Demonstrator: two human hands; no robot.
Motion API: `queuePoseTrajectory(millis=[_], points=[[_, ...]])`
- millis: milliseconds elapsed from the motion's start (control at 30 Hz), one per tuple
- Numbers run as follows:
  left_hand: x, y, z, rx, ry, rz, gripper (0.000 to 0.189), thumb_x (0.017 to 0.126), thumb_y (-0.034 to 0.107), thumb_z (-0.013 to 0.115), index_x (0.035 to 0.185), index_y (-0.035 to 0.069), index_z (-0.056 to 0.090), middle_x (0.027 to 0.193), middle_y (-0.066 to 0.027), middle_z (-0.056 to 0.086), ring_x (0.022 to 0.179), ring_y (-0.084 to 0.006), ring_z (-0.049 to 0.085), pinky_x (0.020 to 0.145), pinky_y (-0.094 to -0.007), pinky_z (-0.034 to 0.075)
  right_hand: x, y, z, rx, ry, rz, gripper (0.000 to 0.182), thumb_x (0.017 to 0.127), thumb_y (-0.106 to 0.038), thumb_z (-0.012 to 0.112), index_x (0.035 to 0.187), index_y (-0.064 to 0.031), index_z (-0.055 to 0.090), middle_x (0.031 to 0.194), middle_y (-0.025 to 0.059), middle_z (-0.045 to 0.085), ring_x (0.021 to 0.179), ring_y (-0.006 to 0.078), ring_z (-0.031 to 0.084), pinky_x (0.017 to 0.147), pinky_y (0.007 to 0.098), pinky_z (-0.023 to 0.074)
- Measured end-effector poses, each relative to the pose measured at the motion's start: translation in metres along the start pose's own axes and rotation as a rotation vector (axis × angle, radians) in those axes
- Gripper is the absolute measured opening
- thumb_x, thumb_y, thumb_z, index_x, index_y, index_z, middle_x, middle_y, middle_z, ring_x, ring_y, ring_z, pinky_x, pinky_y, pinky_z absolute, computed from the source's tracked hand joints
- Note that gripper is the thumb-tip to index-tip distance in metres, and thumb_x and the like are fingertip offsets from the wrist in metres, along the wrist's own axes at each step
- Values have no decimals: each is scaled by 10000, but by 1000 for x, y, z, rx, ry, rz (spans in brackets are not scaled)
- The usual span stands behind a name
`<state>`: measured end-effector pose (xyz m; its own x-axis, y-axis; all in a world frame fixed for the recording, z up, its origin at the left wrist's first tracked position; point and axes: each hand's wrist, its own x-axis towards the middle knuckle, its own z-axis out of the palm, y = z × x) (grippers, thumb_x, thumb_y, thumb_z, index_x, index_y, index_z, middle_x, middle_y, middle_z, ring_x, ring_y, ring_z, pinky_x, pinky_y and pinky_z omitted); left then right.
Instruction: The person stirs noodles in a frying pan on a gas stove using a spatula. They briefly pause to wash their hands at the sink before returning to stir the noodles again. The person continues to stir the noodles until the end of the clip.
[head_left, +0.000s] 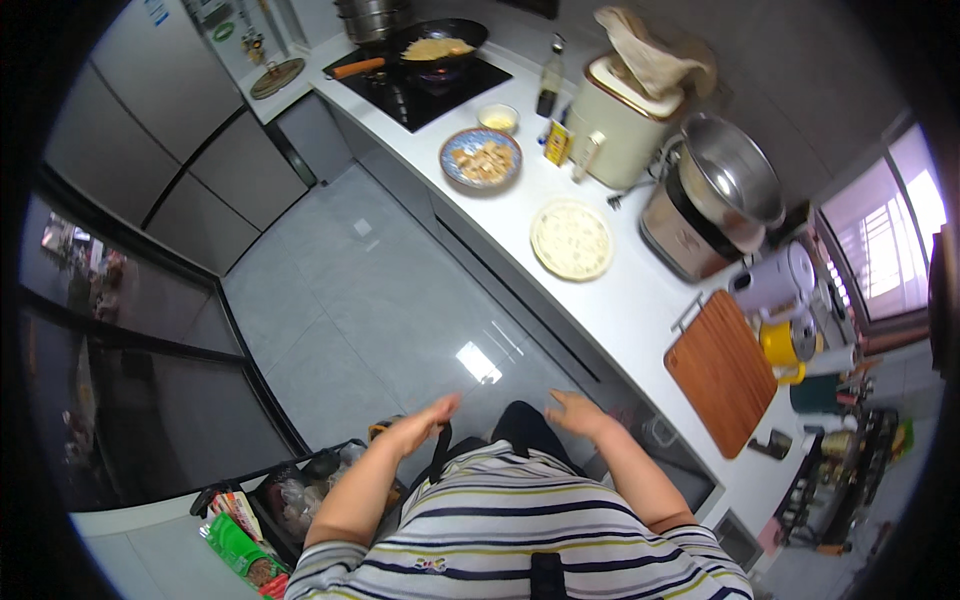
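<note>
My left hand (433, 424) hangs in front of my body over the tiled floor, with nothing visible in it; motion blur hides how its fingers are held. Opposite it, my right hand (574, 412) is also empty, fingers apart, beside the counter's front. On the white counter lie a blue-patterned plate of food pieces (484, 159), a small bowl (498, 118) with pale yellow contents, and a round pale plate (571, 240). Farther off, a black wok (471, 34) with yellowish food sits on the glass cooktop (412, 112), its orange-brown handle pointing left.
A wooden cutting board (724, 371), a steel-bowled appliance (705, 202), a cream appliance (619, 127) and a dark sauce bottle (551, 79) stand on the counter. Filled bags and a green package (236, 546) are at lower left. Glass door panels (165, 405) border the floor.
</note>
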<state>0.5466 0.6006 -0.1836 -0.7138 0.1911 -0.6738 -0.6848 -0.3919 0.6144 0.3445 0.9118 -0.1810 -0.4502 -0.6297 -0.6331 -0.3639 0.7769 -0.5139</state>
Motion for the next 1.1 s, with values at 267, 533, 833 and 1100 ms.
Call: queuePoseTrajectory(millis=[267, 533, 833, 1100], points=[[-62, -26, -14, -191, 118, 82, 656, 1043, 508, 403, 1508, 45, 400, 1507, -70, 457, 1384, -197, 396, 1164, -315, 263, 42, -27, -2, 618, -530, -174, 660, 1059, -555, 247, 1573, -141, 269, 1634, 170, 196, 1527, 297, 120, 1228, 378, 107], [-31, 18, -158, 320, 412, 31, 811, 1010, 600, 398, 1559, 27, 229, 1589, -119, 314, 1467, -249, 273, 1199, -349, 200, 132, -66, -113, 395, -344, -281, 659, 1072, -498, 267, 1533, -29, 315, 1569, 192, 352, 1465, 304, 305, 1204, 362, 216], [-25, 194, -125, -78, 243, 136, 714, 1042, 551, 321, 1556, 57, 287, 1595, -143, 322, 1487, -256, 261, 1208, -360, 170, 217, -198, -198, 762, -650, -305, 686, 1036, -567, 342, 1546, -109, 341, 1597, 140, 323, 1484, 276, 277, 1220, 384, 171], [-48, 112, -257, 665, 709, -349, 564, 1045, 406, 436, 1481, 49, 423, 1376, -254, 552, 1257, -392, 545, 1061, -425, 423, 285, -106, -149, 311, -240, 14, 565, 1050, -449, 392, 1467, -73, 454, 1453, 201, 494, 1350, 332, 463, 1120, 379, 349]])
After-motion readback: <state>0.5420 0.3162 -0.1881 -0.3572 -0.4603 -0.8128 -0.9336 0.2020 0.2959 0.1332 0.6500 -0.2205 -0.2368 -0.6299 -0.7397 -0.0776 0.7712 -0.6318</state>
